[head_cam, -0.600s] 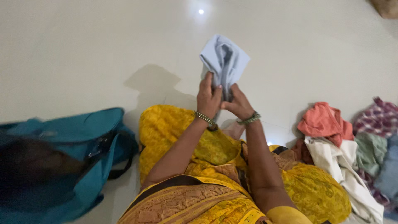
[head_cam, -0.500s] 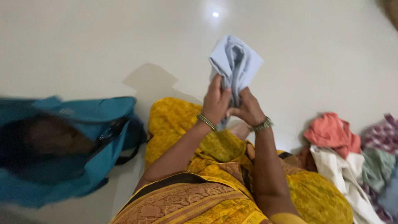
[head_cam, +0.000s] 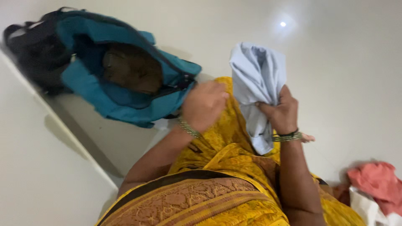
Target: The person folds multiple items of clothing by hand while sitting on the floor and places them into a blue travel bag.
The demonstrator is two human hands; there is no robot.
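Head view: right hand [head_cam: 281, 112], centre-right of frame, fist closed around a bunched pale blue cloth [head_cam: 258, 81], which rises above it and hangs below. Left hand [head_cam: 204, 104], centre, blurred, free of the cloth; grip cannot be told. Teal bag [head_cam: 121, 94] gapes open, upper left. Pink garment [head_cam: 377, 181] on floor [head_cam: 356, 62], lower right
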